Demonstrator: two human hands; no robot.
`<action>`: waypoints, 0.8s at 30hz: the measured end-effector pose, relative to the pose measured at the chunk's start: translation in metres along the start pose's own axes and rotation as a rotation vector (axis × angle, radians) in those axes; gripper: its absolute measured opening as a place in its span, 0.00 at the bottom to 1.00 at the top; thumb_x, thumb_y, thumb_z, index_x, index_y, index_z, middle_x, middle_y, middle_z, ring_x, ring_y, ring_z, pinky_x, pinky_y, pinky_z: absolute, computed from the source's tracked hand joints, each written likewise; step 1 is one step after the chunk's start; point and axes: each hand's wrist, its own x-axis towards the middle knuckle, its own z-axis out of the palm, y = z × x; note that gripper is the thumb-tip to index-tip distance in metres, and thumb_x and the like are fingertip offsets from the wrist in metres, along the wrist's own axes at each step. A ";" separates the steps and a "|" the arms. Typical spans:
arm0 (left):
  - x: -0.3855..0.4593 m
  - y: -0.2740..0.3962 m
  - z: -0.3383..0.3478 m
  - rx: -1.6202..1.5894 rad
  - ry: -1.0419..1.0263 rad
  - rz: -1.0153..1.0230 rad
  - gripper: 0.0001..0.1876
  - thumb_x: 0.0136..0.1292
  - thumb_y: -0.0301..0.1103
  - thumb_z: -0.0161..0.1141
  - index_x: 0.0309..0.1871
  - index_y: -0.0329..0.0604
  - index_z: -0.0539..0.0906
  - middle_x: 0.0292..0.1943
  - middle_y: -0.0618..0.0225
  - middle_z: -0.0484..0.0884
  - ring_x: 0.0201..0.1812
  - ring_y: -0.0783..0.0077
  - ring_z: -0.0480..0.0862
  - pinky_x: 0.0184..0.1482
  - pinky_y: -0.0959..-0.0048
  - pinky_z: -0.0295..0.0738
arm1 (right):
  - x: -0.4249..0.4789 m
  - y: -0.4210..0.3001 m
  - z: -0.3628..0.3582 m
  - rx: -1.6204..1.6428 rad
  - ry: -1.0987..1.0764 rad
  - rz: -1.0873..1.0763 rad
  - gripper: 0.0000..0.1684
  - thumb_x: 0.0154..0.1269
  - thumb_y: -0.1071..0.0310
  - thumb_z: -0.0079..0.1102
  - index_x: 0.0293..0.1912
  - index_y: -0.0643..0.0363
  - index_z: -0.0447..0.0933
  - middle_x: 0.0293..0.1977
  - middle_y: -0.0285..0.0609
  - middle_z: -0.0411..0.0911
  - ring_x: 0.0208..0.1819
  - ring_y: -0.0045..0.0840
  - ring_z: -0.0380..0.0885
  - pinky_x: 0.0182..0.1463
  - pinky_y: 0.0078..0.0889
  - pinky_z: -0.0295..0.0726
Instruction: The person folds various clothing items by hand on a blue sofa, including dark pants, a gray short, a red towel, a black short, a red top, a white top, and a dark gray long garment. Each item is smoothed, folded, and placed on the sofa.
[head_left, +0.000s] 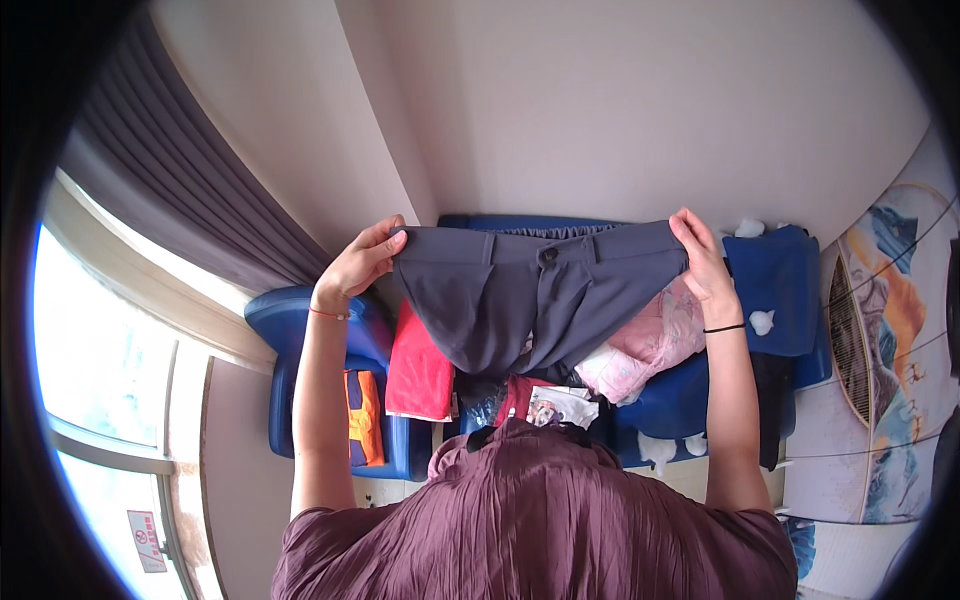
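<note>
A pair of dark grey trousers (480, 300) hangs stretched by its waistband between my two hands. My left hand (366, 259) pinches one end of the waistband, thumb on top. The opposite end is in the grip of my right hand (697, 251). A dark button sits at the front, belt loops show to either side of it, and the back of the waist looks gathered. The legs drop out of sight behind the front folds. Below and behind the trousers lie a folded red cloth (418, 367) and a rumpled pink floral garment (649, 337).
Blue padded seats (667, 405) carry the clothes. An orange and navy folded cloth (364, 416) lies on the left seat, and a white printed cloth (562, 405) is near my chest. White ornaments (761, 322) dot the right seat. A wall stands ahead; a curtain (202, 165) and window are left.
</note>
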 end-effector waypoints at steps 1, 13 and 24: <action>0.001 -0.003 0.002 -0.046 0.025 0.029 0.10 0.72 0.42 0.55 0.37 0.49 0.73 0.28 0.87 0.66 0.29 0.95 0.63 0.29 0.89 0.58 | -0.002 0.000 0.009 0.040 0.113 0.038 0.08 0.71 0.66 0.58 0.33 0.53 0.71 0.30 0.22 0.68 0.33 0.07 0.66 0.37 0.13 0.66; 0.015 -0.035 0.046 -0.858 -0.009 0.137 0.15 0.73 0.35 0.50 0.53 0.33 0.76 0.49 0.58 0.82 0.50 0.64 0.84 0.57 0.65 0.79 | 0.003 0.005 -0.014 -0.320 -0.070 0.190 0.10 0.65 0.63 0.64 0.38 0.58 0.77 0.33 0.33 0.79 0.39 0.16 0.79 0.43 0.21 0.78; 0.029 -0.002 0.120 -0.576 -0.200 0.123 0.13 0.73 0.39 0.53 0.50 0.38 0.71 0.43 0.67 0.78 0.45 0.77 0.81 0.48 0.77 0.79 | -0.031 0.018 0.098 -0.712 -0.789 0.141 0.30 0.53 0.60 0.75 0.51 0.68 0.76 0.42 0.40 0.82 0.43 0.25 0.78 0.51 0.31 0.76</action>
